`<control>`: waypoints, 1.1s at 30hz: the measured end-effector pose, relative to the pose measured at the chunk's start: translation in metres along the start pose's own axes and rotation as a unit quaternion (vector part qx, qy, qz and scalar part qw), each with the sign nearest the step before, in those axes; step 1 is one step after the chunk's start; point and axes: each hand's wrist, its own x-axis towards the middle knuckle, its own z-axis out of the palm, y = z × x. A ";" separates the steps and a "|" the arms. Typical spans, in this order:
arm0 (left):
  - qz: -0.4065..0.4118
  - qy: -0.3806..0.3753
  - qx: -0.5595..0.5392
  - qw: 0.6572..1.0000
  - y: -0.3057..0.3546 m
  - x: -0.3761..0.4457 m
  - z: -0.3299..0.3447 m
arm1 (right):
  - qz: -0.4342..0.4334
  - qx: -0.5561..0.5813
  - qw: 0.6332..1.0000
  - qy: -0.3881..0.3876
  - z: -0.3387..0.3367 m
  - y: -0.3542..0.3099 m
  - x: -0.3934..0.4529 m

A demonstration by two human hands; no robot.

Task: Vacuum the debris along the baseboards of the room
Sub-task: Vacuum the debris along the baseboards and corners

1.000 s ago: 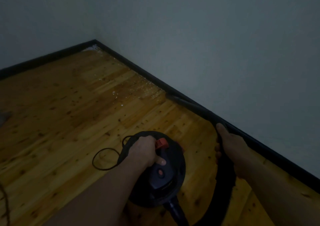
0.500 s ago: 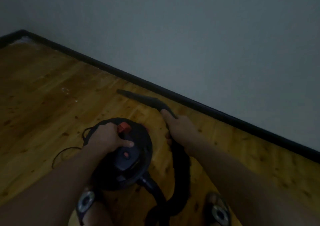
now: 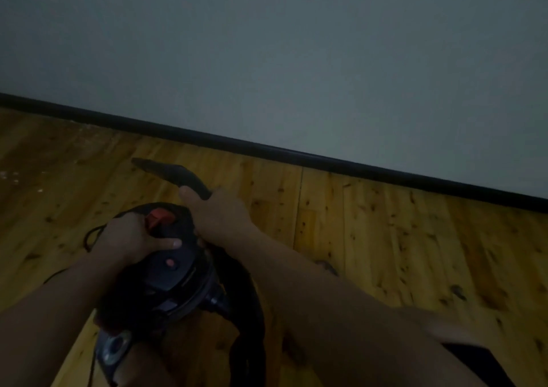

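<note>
A round black canister vacuum (image 3: 175,280) with a red switch on top sits low in the middle of the head view. My left hand (image 3: 130,237) grips its top handle. My right hand (image 3: 216,214) grips the black hose just behind the tapered crevice nozzle (image 3: 169,171), which points left and is off the black baseboard (image 3: 267,151). The hose (image 3: 252,327) loops down between my arms. Pale debris specks (image 3: 17,177) lie on the wood floor at the far left.
A grey wall (image 3: 296,60) fills the upper half above the baseboard. The wooden plank floor (image 3: 400,253) stretches to the right. A thin black cord (image 3: 92,235) loops left of the vacuum. A dark shoe (image 3: 114,351) shows beneath it.
The view has swung right, so the room corner has left the frame. The nozzle has come away from the baseboard and now hangs over the floor. Both hands keep their grips.
</note>
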 end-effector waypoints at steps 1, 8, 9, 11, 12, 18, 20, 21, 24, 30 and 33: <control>0.001 -0.003 0.007 1.000 0.000 0.000 -0.001 | -0.003 -0.003 1.000 0.003 0.004 -0.001 -0.001; 0.026 -0.011 -0.014 0.999 0.008 -0.003 -0.005 | -0.021 0.017 1.000 0.000 0.012 0.011 -0.004; 0.025 -0.017 -0.013 0.999 0.005 0.000 -0.006 | -0.007 0.019 1.000 -0.005 0.013 0.011 0.000; 0.023 -0.022 -0.014 0.999 0.000 0.004 -0.005 | 0.010 0.027 1.000 -0.010 0.010 0.007 0.006; 0.020 -0.012 -0.012 1.000 -0.002 0.009 -0.006 | 0.014 0.041 0.999 -0.008 0.007 0.003 0.012; -0.021 -0.010 -0.028 0.999 -0.029 0.032 -0.009 | 0.010 0.039 0.999 -0.013 0.009 -0.022 0.051; -0.030 -0.016 -0.061 0.998 -0.037 0.039 -0.010 | 0.004 0.030 1.000 -0.007 0.010 -0.028 0.064; -0.040 -0.015 -0.077 0.996 -0.042 0.043 -0.013 | 0.000 0.037 0.999 -0.006 0.011 -0.032 0.070; -0.060 -0.004 -0.091 0.994 -0.051 0.052 -0.020 | 0.009 0.067 0.998 -0.009 0.009 -0.040 0.082; -0.068 0.006 -0.096 0.993 -0.065 0.078 -0.034 | 0.015 0.064 0.998 -0.016 0.019 -0.063 0.113; -0.078 0.008 -0.104 0.992 -0.073 0.092 -0.041 | 0.023 0.066 0.997 -0.031 0.021 -0.080 0.127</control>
